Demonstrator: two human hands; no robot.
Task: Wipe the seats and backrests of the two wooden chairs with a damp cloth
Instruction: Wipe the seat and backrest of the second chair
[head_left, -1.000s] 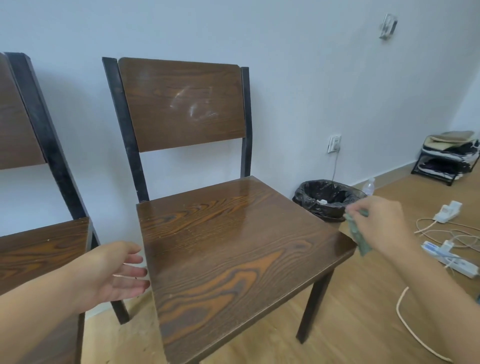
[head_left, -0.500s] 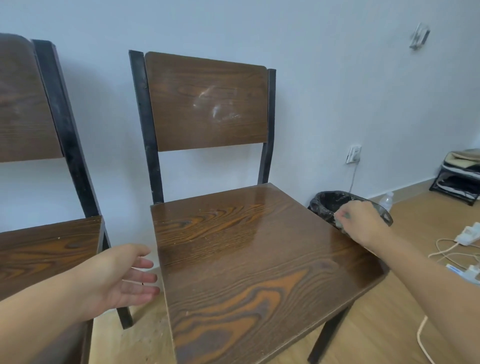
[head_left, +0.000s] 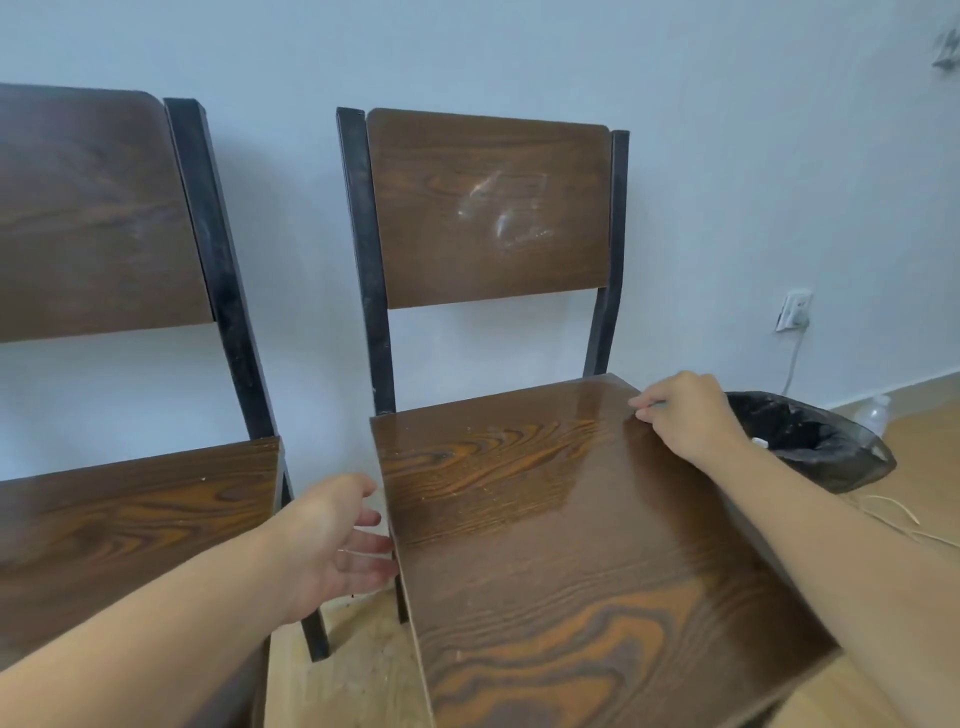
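Two dark wooden chairs with black metal frames stand side by side against the wall. The right chair's seat (head_left: 545, 519) fills the middle of the view, and its backrest (head_left: 488, 208) carries whitish smears. The left chair's seat (head_left: 130, 519) and backrest (head_left: 88, 218) are cut off at the left edge. My right hand (head_left: 685, 415) rests on the far right part of the right seat, fingers closed around a greenish cloth that is almost wholly hidden. My left hand (head_left: 337, 535) hovers open in the gap between the chairs, beside the right seat's left edge.
A bin lined with a black bag (head_left: 810, 441) stands on the wooden floor just right of the chair. A small plastic bottle (head_left: 875, 413) stands behind it. A wall socket (head_left: 795, 312) has a plugged cable, and pale cables (head_left: 904, 519) lie on the floor.
My right hand moved left from beside the seat's edge onto the far right part of the seat. The view swung left. My left hand stayed open between the chairs.
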